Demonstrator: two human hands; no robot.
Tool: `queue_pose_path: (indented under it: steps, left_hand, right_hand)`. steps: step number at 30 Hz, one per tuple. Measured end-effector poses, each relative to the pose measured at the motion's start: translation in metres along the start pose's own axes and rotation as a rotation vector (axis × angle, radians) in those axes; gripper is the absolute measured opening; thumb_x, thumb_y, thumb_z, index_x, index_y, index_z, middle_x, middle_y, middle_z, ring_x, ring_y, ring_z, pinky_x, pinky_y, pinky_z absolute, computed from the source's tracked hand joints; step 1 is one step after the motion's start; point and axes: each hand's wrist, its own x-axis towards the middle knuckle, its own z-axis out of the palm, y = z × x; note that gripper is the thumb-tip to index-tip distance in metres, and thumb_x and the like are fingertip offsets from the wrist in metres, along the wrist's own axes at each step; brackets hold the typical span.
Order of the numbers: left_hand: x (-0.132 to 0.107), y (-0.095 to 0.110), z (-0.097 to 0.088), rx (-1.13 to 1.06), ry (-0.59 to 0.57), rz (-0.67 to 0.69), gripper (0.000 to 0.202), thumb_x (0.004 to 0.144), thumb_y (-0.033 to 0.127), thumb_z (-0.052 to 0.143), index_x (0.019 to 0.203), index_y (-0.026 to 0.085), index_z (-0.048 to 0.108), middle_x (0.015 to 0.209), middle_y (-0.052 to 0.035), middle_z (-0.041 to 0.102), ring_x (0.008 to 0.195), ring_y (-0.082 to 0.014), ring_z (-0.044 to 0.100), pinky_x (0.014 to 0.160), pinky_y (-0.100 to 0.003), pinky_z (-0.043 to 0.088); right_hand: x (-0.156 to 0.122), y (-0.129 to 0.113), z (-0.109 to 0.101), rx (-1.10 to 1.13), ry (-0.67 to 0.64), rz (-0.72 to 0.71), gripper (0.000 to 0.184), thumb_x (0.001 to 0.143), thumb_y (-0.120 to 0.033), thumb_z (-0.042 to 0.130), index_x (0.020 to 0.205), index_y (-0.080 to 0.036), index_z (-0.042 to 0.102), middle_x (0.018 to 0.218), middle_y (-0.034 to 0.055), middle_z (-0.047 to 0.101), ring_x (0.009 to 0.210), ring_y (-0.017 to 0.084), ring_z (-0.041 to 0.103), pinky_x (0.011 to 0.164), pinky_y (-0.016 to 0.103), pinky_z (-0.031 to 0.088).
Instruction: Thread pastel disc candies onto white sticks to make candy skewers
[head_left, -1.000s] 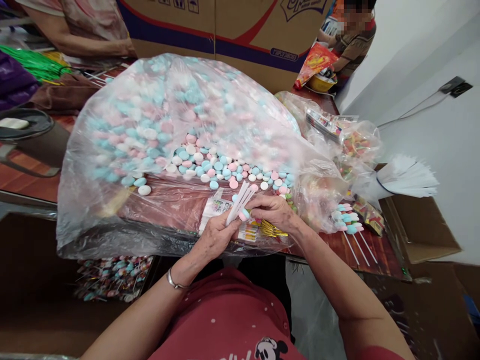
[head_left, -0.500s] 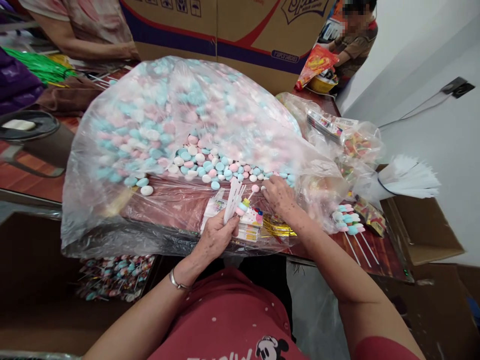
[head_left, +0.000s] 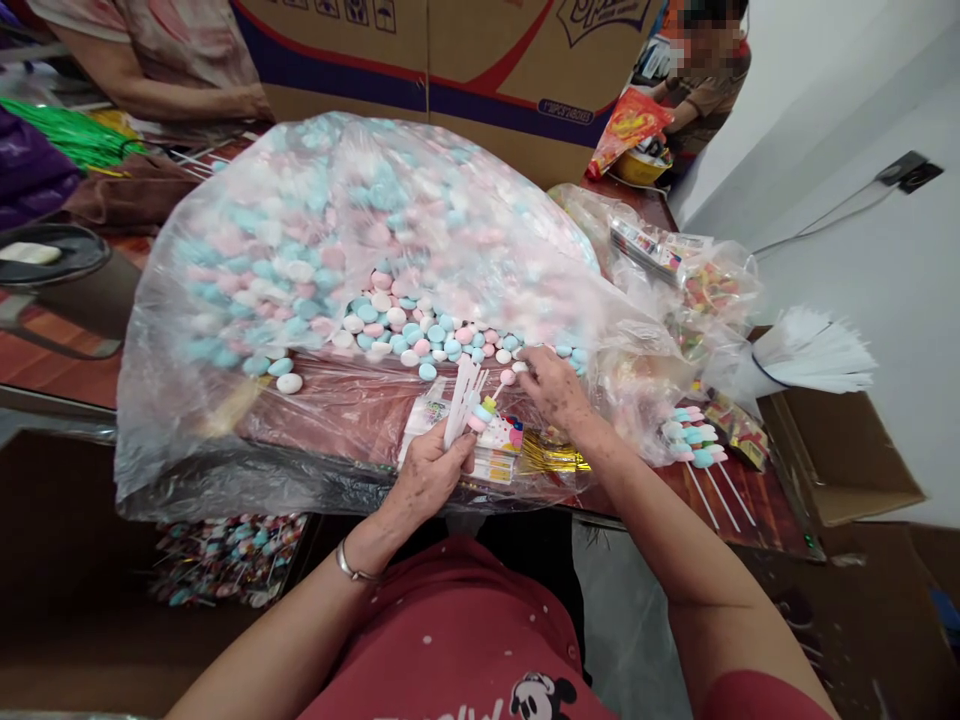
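My left hand [head_left: 429,477] is closed around a bunch of white sticks [head_left: 461,396], one of which carries a few candies [head_left: 481,412] threaded near my fingers. My right hand [head_left: 553,387] reaches into the mouth of a big clear plastic bag [head_left: 300,250] full of pink, blue and white candy discs [head_left: 420,335]. Its fingers pinch at a small white candy at the edge of the loose pile. Under my hands lie printed paper labels [head_left: 501,447] and gold twist ties [head_left: 551,458].
Finished candy sticks [head_left: 697,450] lie at the right on the wooden table [head_left: 60,365]. A fan of white sticks [head_left: 814,352] pokes from a smaller bag. A large cardboard box [head_left: 465,60] stands behind. Two other people sit at the far side. More candy sticks fill a box below left [head_left: 225,555].
My right hand left the sticks in my left hand and moved up and right to the loose candies in the bag. The left hand stayed with its sticks.
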Motion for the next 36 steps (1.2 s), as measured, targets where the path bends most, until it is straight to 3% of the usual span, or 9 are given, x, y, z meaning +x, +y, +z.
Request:
queue_pose_path:
  steps: [7,11,16,21,25,27,31,36]
  left_hand:
    - [0.000,0.002,0.000,0.008,0.000,0.018,0.028,0.086,0.041,0.056,0.071,0.018,0.059,0.055,0.0035,0.054,0.047,-0.0095,0.042,0.047,-0.022,0.034]
    - [0.000,0.004,0.001,-0.003,-0.002,0.000,0.027,0.087,0.042,0.055,0.074,0.018,0.059,0.055,0.0043,0.052,0.047,-0.0093,0.041,0.046,-0.022,0.033]
    - [-0.001,0.006,0.001,0.008,0.000,-0.007,0.027,0.087,0.042,0.055,0.075,0.018,0.059,0.055,0.0050,0.052,0.046,-0.0093,0.041,0.046,-0.022,0.033]
    - [-0.001,0.006,0.001,0.008,0.002,0.000,0.026,0.086,0.042,0.055,0.075,0.019,0.059,0.054,0.0046,0.053,0.047,-0.0099,0.042,0.047,-0.022,0.034]
    - [-0.001,0.005,0.001,0.011,0.008,-0.004,0.024,0.087,0.040,0.056,0.075,0.019,0.059,0.054,0.0049,0.053,0.046,-0.0095,0.041,0.046,-0.022,0.032]
    - [0.000,0.007,0.002,0.020,-0.001,-0.010,0.026,0.087,0.039,0.055,0.071,0.019,0.057,0.053,0.0047,0.051,0.046,-0.0092,0.040,0.045,-0.022,0.031]
    - [0.000,0.012,0.002,0.040,-0.011,-0.010,0.030,0.087,0.038,0.055,0.064,0.019,0.054,0.049,0.0051,0.046,0.045,-0.0094,0.038,0.045,-0.022,0.030]
    - [0.000,0.013,0.001,0.060,-0.026,-0.001,0.030,0.087,0.039,0.054,0.065,0.020,0.055,0.049,0.0055,0.046,0.045,-0.0099,0.038,0.045,-0.022,0.030]
  right_hand:
    - [0.004,-0.018,0.003,-0.168,-0.139,-0.012,0.026,0.091,-0.012,0.044,0.109,-0.014,0.063,0.109,0.0149,0.066,0.103,0.027,0.058,0.087,0.035,0.045]
    - [0.003,-0.023,0.002,-0.250,-0.148,-0.003,0.025,0.093,-0.013,0.044,0.111,-0.013,0.062,0.110,0.0158,0.067,0.105,0.027,0.058,0.087,0.034,0.044]
    - [-0.002,-0.025,0.006,-0.324,-0.147,-0.090,0.025,0.094,-0.009,0.040,0.105,-0.014,0.062,0.105,0.0157,0.068,0.103,0.027,0.058,0.088,0.034,0.043]
    - [-0.001,-0.025,0.011,-0.272,-0.135,-0.117,0.026,0.091,-0.005,0.039,0.102,-0.014,0.061,0.105,0.0166,0.068,0.102,0.026,0.058,0.090,0.034,0.044]
    - [0.006,-0.015,0.011,0.063,-0.042,0.072,0.019,0.083,-0.009,0.051,0.096,-0.016,0.062,0.093,0.0102,0.069,0.089,0.023,0.061,0.082,0.034,0.046]
    - [0.008,-0.010,0.007,0.417,0.023,0.224,0.011,0.079,-0.019,0.060,0.090,-0.017,0.062,0.080,0.0038,0.067,0.076,0.019,0.060,0.071,0.031,0.046]
    - [0.005,-0.009,-0.005,1.147,0.046,0.436,0.028,0.061,-0.033,0.077,0.079,-0.018,0.062,0.065,-0.0033,0.063,0.059,0.013,0.057,0.058,0.026,0.045]
    - [-0.001,-0.017,-0.016,1.396,-0.010,0.509,0.032,0.050,-0.025,0.083,0.076,-0.017,0.065,0.067,-0.0028,0.067,0.058,0.010,0.059,0.055,0.024,0.048]
